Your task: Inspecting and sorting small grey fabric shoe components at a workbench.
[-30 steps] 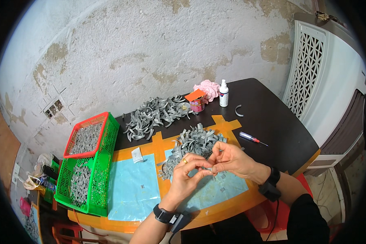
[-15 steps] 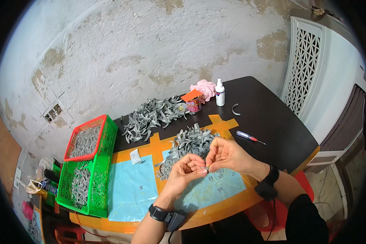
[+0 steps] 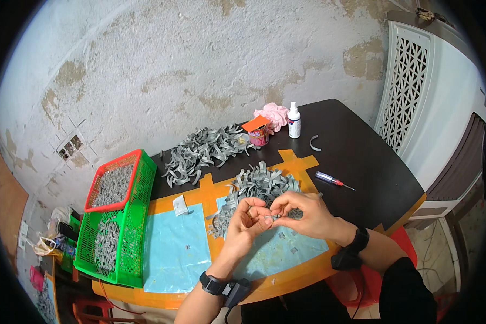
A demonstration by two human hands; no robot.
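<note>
Over the front of the table, both my hands meet at their fingertips around one small grey piece (image 3: 275, 217). My left hand (image 3: 247, 225) pinches it between thumb and fingers. From the other side my right hand (image 3: 302, 216) is closed on it as well, and the fingers hide most of its shape. Just beyond them rises a pile of curved grey strips (image 3: 259, 182), with smaller grey bits at its left edge. Under my hands lies a light-blue sheet (image 3: 278, 258) fixed with orange tape, and a small grey bit (image 3: 294, 250) rests on it.
A second grey strip heap (image 3: 202, 154) lies farther back, beside a can (image 3: 259, 136), a pink cloth (image 3: 275, 116) and a white spray bottle (image 3: 294, 121). A screwdriver (image 3: 329, 178) and one curved strip (image 3: 314, 143) are right. Left stand green (image 3: 130, 243) and red baskets (image 3: 133, 189) of grey pieces.
My right hand has turned and dropped slightly, its fingers now lower and closer to my left fingertips. The left hand stays nearly in place, and the small piece remains between them.
</note>
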